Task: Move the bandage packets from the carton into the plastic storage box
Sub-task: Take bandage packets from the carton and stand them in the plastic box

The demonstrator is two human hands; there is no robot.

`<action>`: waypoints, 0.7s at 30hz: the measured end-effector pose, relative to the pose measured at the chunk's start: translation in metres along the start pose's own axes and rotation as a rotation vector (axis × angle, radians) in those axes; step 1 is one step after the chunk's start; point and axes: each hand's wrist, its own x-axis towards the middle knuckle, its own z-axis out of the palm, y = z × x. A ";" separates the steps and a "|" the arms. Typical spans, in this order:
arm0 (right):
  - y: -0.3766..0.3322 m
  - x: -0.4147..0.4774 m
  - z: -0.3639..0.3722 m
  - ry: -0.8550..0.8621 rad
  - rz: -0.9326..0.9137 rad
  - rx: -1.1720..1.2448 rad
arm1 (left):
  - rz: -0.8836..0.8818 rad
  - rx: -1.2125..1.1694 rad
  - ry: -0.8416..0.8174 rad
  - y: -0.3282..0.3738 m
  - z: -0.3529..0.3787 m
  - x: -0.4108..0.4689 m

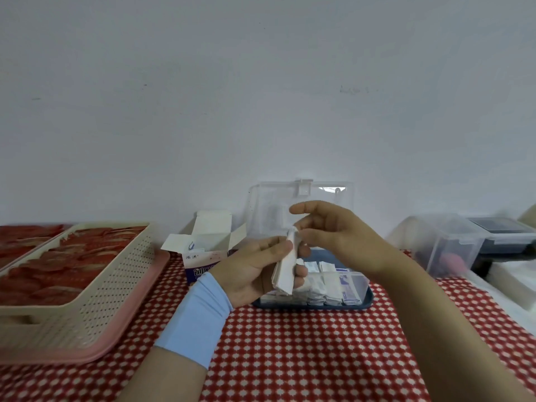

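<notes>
While the left hand (pixel 249 271) clamps a thin stack of white packets (pixel 285 269) upright above the box's near-left corner, the right hand (pixel 330 230) pinches the stack's top edge between thumb and fingertips, as if peeling one packet off. Both hands closed on the same stack.

Packets: flat paper sleeves, light, limp, likely slick against each other; a stack could fan or slip. Best gripped across the flat faces near mid-length, or pinched at a short end to separate one.

Box (pixel 356 281): clear, lid (pixel 301 207) standing open at the back, already holding rows of packets on edge; sits on a dark tray (pixel 367 300) at mid-table.

Carton (pixel 203 256): just left of the box, flaps open, a packet or two showing inside; count unclear.

Table (pixel 290 343): red-and-white checked cloth. Perforated basket (pixel 95 291) on a pink tray toward the left edge; other clear bins (pixel 446 245) toward the right edge, blurred.

Judgement: transfer well along, not finished.
</notes>
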 end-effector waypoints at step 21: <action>-0.013 -0.019 -0.027 0.012 0.202 -0.313 | -0.146 0.046 0.058 -0.012 0.031 -0.006</action>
